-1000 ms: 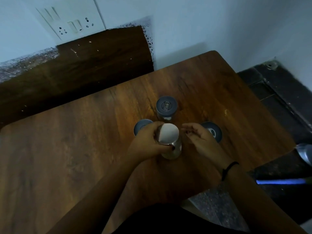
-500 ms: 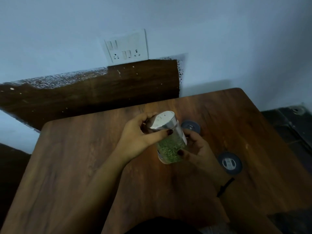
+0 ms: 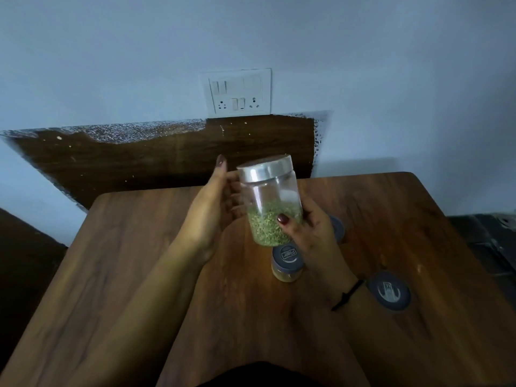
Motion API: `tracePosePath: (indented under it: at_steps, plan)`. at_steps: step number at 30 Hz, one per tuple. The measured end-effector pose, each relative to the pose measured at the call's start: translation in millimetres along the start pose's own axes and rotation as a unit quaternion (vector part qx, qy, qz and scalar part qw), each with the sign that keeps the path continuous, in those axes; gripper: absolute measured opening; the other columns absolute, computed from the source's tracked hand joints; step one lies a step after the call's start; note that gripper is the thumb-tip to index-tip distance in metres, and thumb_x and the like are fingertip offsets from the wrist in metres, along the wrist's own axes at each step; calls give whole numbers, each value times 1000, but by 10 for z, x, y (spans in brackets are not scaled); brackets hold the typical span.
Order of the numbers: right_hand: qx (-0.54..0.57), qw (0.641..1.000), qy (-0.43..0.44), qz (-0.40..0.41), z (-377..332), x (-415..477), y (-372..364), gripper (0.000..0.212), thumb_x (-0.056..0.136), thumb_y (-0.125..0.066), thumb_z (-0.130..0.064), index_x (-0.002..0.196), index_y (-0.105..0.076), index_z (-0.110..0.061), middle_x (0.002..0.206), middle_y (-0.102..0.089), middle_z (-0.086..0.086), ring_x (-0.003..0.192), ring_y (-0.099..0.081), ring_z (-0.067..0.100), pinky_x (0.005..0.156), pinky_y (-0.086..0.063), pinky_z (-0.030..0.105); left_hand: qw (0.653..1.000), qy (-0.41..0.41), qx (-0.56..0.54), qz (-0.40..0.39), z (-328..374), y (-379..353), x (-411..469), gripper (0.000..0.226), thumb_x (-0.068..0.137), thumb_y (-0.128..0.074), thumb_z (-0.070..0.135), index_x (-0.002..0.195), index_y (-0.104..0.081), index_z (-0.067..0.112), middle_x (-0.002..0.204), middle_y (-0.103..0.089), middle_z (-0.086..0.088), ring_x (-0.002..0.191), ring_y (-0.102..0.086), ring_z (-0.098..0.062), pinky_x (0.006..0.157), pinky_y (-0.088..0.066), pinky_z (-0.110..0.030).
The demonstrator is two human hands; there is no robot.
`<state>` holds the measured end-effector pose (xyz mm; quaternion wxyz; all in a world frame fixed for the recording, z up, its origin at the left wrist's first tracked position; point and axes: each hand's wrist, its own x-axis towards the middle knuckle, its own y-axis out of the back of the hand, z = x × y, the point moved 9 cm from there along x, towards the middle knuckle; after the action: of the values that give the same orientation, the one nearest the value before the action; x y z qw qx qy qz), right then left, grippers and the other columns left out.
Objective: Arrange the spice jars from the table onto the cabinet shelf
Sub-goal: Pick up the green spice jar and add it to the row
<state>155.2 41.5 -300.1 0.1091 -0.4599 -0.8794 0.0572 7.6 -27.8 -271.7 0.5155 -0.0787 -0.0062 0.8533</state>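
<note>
Right hand (image 3: 310,230) grips herb jar (image 3: 273,202) round its lower half, thumb across the front on the green fill, jar lifted off the table (image 3: 139,275) and tilted slightly, top leaning left. Jar is clear plastic or glass, plain silver lid (image 3: 265,169), about half full of green dried flakes; no label on the side facing the camera. Left hand (image 3: 215,202) is open just left of the jar, fingers straight and pointing up, palm toward the jar; it looks to touch the jar's shoulder, but contact is unclear from this angle. Yellow jar (image 3: 287,263) stands on the table directly below the held jar, just beside the right wrist; it has a grey lid with an embossed square logo, lettering too blurred to read. Grey-lid jar (image 3: 389,291) stands on the table right of the right forearm, with the same sort of embossed lid mark, also unreadable. Third jar (image 3: 336,227) is mostly hidden behind the right hand, only a grey lid edge showing. Black band (image 3: 346,296) is on the right wrist. Beyond both hands is a dark wood panel (image 3: 167,163) on the wall, with a white switchboard (image 3: 240,92) above it carrying switches and two sockets.
</note>
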Motion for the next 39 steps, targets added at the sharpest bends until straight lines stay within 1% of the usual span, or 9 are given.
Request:
tracePosePath:
  at_steps: [4,8,11,17,19,21,23,29,39]
  plan:
    - [59,998,-11,-5,-87,44,-182,44,72,-66,-39,104,-62,-10,90,-73,-3,88,-70,11,72,-56,24,996,55,-75,-1,-236,-55,-44,55,102,-35,55,125,-67,16,124,-68,-18,119,-63,-36,108,-44,-55]
    - [66,998,-10,-6,-155,57,-351,58,78,-64,-42,120,-58,-1,112,-67,19,108,-65,32,92,-54,48,981,73,-171,-47,-294,-227,-87,56,106,-28,49,140,-54,12,129,-66,-13,119,-63,-26,104,-48,-44]
    - [52,998,23,-26,-243,59,-457,46,85,-59,-37,117,-62,-5,111,-69,15,108,-66,27,89,-55,36,967,73,-238,-61,-291,-273,-95,61,106,-22,51,135,-58,11,125,-67,-14,114,-64,-26,101,-50,-43]
    - [-126,988,92,-22,-368,79,-470,27,87,-48,-67,106,-59,-51,131,-40,3,112,-56,4,89,-53,25,957,52,-277,-63,-247,-239,-126,66,105,-23,54,139,-53,7,133,-59,-19,126,-51,-35,114,-31,-54]
    - [-206,974,89,-29,-308,115,-431,31,86,-35,-76,109,-52,-65,147,-28,-3,126,-48,8,100,-48,37,961,45,-266,-58,-231,-218,-127,66,104,-23,56,143,-50,10,139,-57,-18,128,-52,-34,111,-36,-51]
    - [-281,954,100,-23,-281,140,-386,48,87,-25,-78,120,-53,-56,154,-16,-12,139,-35,16,109,-37,49,965,39,-256,-44,-218,-180,-116,65,105,-22,56,143,-51,12,137,-60,-16,125,-57,-29,105,-45,-46]
    - [-286,953,100,-19,-251,149,-362,73,86,-23,-80,135,-53,-35,155,-15,-11,142,-26,12,111,-35,36,969,32,-245,-25,-201,-137,-112,65,104,-22,56,142,-51,12,137,-60,-16,127,-57,-30,106,-45,-46]
    - [-204,973,103,37,-329,109,-301,72,85,-47,-72,136,-49,-21,131,-46,-1,120,-54,18,94,-52,46,977,19,-214,15,-171,-53,-103,63,102,-28,56,139,-54,13,133,-63,-16,127,-58,-31,112,-40,-53]
    - [-158,979,119,46,-348,121,-360,73,69,-79,-55,128,-49,-23,120,-58,8,108,-62,26,80,-57,49,992,0,-125,25,-122,-140,-136,51,102,-29,56,121,-66,26,116,-74,-5,112,-69,-20,101,-51,-44]
